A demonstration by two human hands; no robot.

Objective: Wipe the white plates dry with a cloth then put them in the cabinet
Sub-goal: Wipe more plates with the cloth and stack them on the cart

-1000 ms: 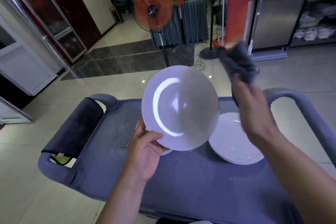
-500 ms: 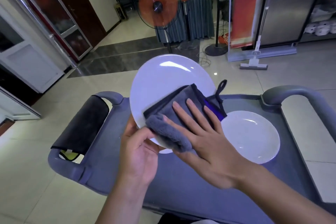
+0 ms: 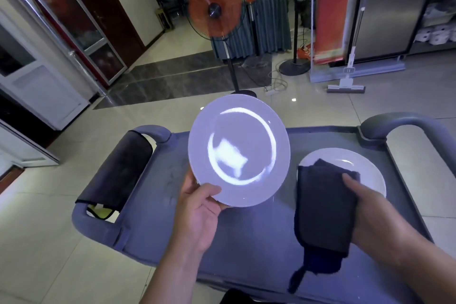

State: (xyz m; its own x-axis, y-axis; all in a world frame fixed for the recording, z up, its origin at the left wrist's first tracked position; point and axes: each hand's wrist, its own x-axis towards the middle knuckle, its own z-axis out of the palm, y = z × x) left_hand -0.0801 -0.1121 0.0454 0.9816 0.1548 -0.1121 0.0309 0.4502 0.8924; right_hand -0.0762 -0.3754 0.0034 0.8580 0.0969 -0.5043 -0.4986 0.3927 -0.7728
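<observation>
Head view: left hand [image 3: 197,215] pinches plate [image 3: 238,149] rim (tilted up); right hand [image 3: 370,207] grips cloth [image 3: 323,207].

held plate [image 3: 238,150]: white, with a bright ring and a bright patch of glare at centre frame
second plate [image 3: 370,170]: white, right of centre
cloth [image 3: 323,207]: dark grey, with a darker edge, lower right
cart top [image 3: 246,234]: grey-blue, plain, lower half of the frame
draped cloth [image 3: 118,170]: dark grey, on the cart's left handle
fan [image 3: 214,11]: orange blades, black hub and stand, upper centre
banner [image 3: 333,7]: red, upper right
floor [image 3: 49,242]: pale beige tiles, with a dark grey band at upper centre
</observation>
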